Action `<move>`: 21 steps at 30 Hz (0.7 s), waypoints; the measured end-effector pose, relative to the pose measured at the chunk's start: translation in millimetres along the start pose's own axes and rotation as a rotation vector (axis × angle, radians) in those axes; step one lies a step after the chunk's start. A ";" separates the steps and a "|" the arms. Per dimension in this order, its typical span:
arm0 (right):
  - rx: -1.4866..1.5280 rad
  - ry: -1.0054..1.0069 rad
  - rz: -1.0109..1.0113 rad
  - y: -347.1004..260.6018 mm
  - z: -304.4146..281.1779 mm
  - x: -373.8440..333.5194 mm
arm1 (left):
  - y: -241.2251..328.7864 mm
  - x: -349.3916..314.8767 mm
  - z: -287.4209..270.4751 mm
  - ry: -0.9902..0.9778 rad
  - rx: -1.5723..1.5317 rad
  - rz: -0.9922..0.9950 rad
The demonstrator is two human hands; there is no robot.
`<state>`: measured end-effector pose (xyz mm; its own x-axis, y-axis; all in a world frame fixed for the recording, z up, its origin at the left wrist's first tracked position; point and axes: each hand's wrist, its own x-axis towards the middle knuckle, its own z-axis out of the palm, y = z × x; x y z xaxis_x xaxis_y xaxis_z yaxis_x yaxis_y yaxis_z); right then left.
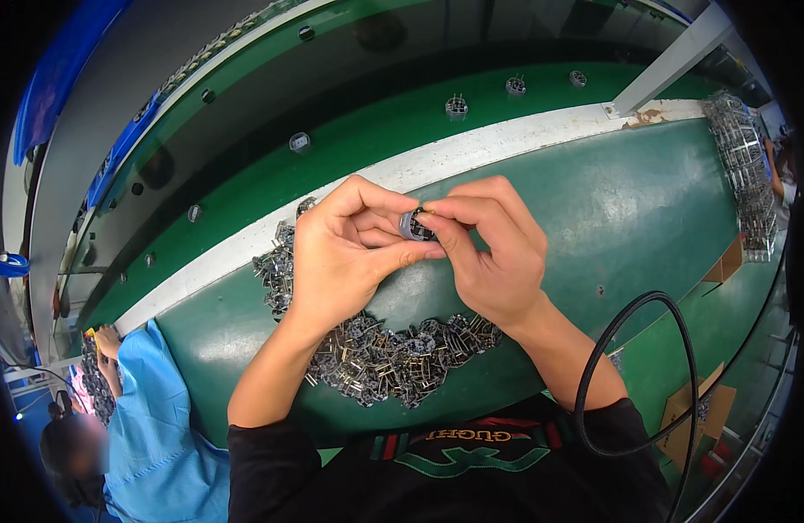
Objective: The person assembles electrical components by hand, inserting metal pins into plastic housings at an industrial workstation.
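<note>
Above the green table (628, 209), a small round grey-and-black plug part (410, 225) is held between my two hands. My left hand (332, 253) grips it from its left side, with the thumb reaching beneath it. My right hand (502, 253) pinches at its right side, the thumb and forefinger on its dark face. Fingers hide much of the part, and I cannot tell whether it is one piece or two. Below and to the left of my hands, a curved heap of similar parts with metal prongs (393, 357) lies on the table.
Beyond a white rail (454, 152), a green conveyor belt carries scattered round parts (457, 106). Pronged parts are massed at the far right (742, 166). A black cable (585, 375) loops near my right forearm, by a cardboard box (698, 414). A person in blue (158, 418) is at left.
</note>
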<state>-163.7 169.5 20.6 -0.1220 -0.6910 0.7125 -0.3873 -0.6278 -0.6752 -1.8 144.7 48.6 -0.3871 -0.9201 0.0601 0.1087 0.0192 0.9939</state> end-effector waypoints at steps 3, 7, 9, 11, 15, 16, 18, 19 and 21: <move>0.002 0.000 0.008 2.7 3.5 -3.7 | -5.1 1.1 -1.3 0.000 0.001 0.015; 0.019 -0.028 -0.030 17.8 7.0 -1.2 | -9.3 21.2 -20.6 -0.044 -0.046 -0.112; 0.140 -0.206 0.221 20.3 6.7 0.1 | -12.1 42.2 -37.7 0.041 0.010 -0.143; 0.112 -0.285 0.222 21.1 10.7 -6.1 | -8.7 62.7 -56.6 0.174 0.443 -0.036; -0.136 -0.713 0.093 8.9 21.2 -10.3 | -27.3 129.1 -134.7 0.370 0.799 0.081; -0.199 -0.775 0.027 5.5 27.9 -9.0 | -34.6 141.1 -156.7 0.407 0.856 0.042; -0.266 -0.839 -0.133 7.5 40.3 -6.2 | -51.9 156.5 -189.0 0.447 0.908 0.023; -0.267 -0.834 -0.150 8.7 46.5 -6.5 | -61.4 158.6 -204.2 0.453 1.028 0.028; -0.290 -0.850 -0.282 18.0 55.7 -8.2 | -68.5 164.6 -208.1 0.459 1.140 0.048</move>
<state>-118.8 143.9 -8.0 0.6747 -0.6287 0.3867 -0.5274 -0.7771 -0.3435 117.6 -89.5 -28.9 -0.0216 -0.9568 0.2898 -0.8370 0.1759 0.5181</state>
